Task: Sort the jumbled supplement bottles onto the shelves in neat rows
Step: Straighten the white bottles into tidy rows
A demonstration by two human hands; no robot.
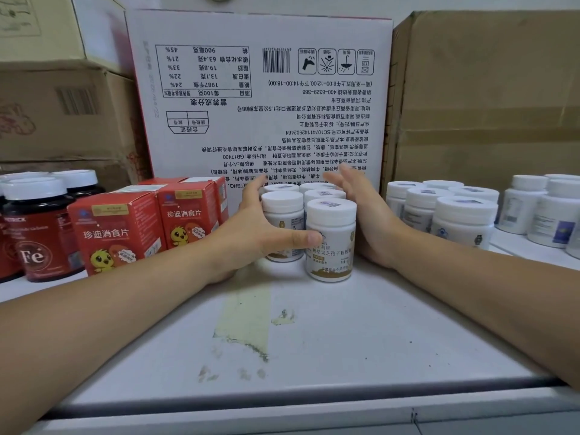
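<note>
Hands: left hand (260, 237) pressed to the left flank of a cluster of small white plastic supplement bottles (331, 246), fingers straight, thumb laid across the front; right hand (365, 215) flat against the right flank, fingers extended. Neither curls round a bottle — both are released and pushing.

Location: the cluster stands upright, mid-depth on the white shelf (314, 324), just in front of an upside-down white printed carton (266, 105).

Handling (judged): light, rigid, smooth-sided bottles that probably slide readily and may tip if pushed high. Best herded low at the flanks, or lifted singly by the broad screw cap.

Writing: the front bottle's label reads in part 灵芝孢子粉; the caps carry small stickers, illegible. The carton shows 400-8329-366 and GB17400. Red cardboard boxes (185, 221) to the left — 珍迪消食片, with a yellow chick. Dark bottles with red labels (34, 240), far left, are marked "Fe".
</note>
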